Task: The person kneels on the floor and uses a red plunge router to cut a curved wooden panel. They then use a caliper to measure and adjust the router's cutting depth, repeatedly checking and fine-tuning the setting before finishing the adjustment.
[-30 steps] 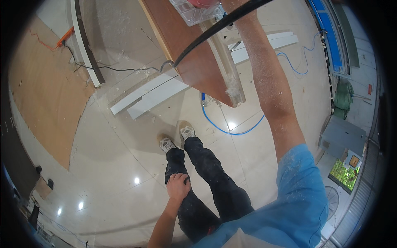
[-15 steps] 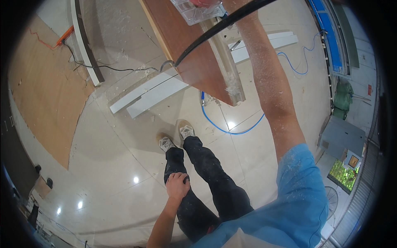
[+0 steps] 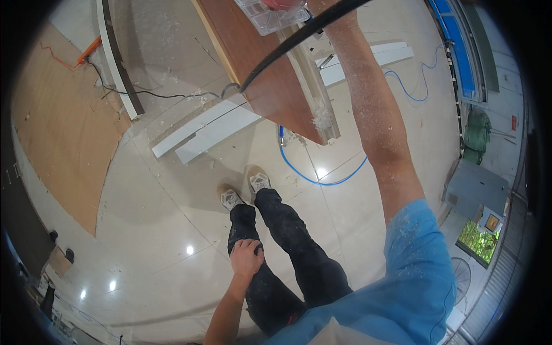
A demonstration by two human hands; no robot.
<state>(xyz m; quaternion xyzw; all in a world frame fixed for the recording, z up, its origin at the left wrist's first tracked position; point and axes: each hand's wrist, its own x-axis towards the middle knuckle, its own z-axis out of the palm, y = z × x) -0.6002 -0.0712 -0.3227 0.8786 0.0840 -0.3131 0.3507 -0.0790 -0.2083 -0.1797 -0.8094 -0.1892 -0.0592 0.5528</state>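
My left hand (image 3: pixel 246 258) rests on my left knee, its fingers draped over the dark trouser leg with nothing held. My right arm reaches far forward, and my right hand (image 3: pixel 339 12) is cut by the top edge and partly covered by a thick black cable (image 3: pixel 299 35), so its fingers are hidden. Beside it, a tool with a clear plastic base (image 3: pixel 267 18) and a reddish body (image 3: pixel 283 3) stands over a long brown wooden panel (image 3: pixel 267 86). Pale shavings cling to the panel's grooved right edge (image 3: pixel 323 115).
White strips (image 3: pixel 221 129) lie under the panel on the tiled floor. A blue hose (image 3: pixel 328 184) curves by the panel's near end. The black cord crosses left, past a long rail (image 3: pixel 118 63) and a brown sheet (image 3: pixel 72 126). Blue-framed panels (image 3: pixel 457 52) stand at the right.
The black cable has shifted a little to the left. The panel and the clear-based tool appear slightly further left and up. My left hand stays on the knee.
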